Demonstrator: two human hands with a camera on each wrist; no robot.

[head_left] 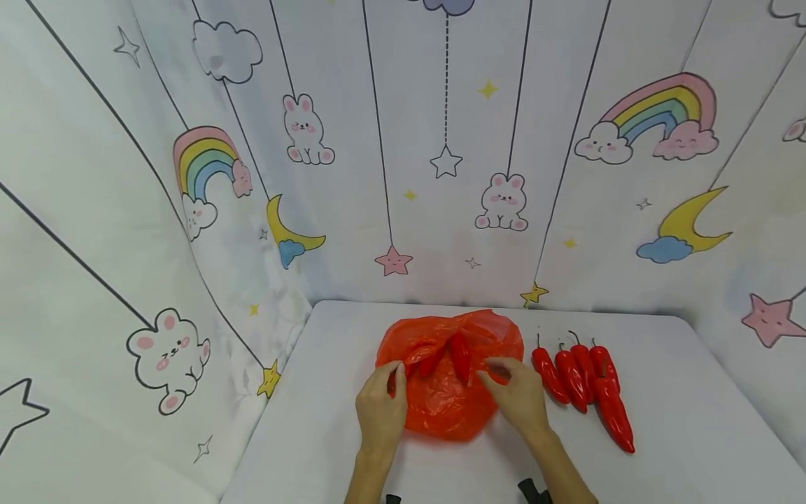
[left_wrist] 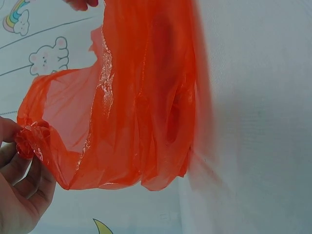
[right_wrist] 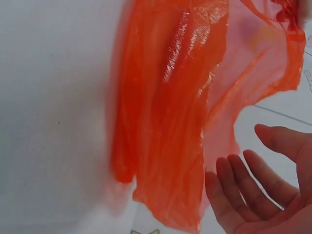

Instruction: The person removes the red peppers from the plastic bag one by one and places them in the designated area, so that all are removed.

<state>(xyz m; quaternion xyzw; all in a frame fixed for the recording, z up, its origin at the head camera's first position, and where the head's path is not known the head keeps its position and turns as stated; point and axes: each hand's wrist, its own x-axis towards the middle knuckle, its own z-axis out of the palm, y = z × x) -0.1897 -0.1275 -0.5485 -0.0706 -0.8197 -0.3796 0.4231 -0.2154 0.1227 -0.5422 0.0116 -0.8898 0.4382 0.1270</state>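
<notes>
A thin orange-red plastic bag [head_left: 443,413] sits on the table with its mouth gaping, and red chili peppers [head_left: 460,358] show inside. At the bag's left side my left hand [head_left: 382,406] pinches a bunched handle [left_wrist: 34,141] between thumb and fingers, drawing it taut in the left wrist view. My right hand [head_left: 521,397] is at the bag's right edge. Its fingers [right_wrist: 265,204] are relaxed and apart from the thumb, with nothing held between them, close beside the bag's rim in the right wrist view.
Several shiny red chili peppers [head_left: 579,378] with dark stems lie in a group right of the bag. The white table [head_left: 302,420] meets a patterned cloth backdrop [head_left: 434,210] behind and at the left. A dark object [head_left: 534,492] shows by the right forearm.
</notes>
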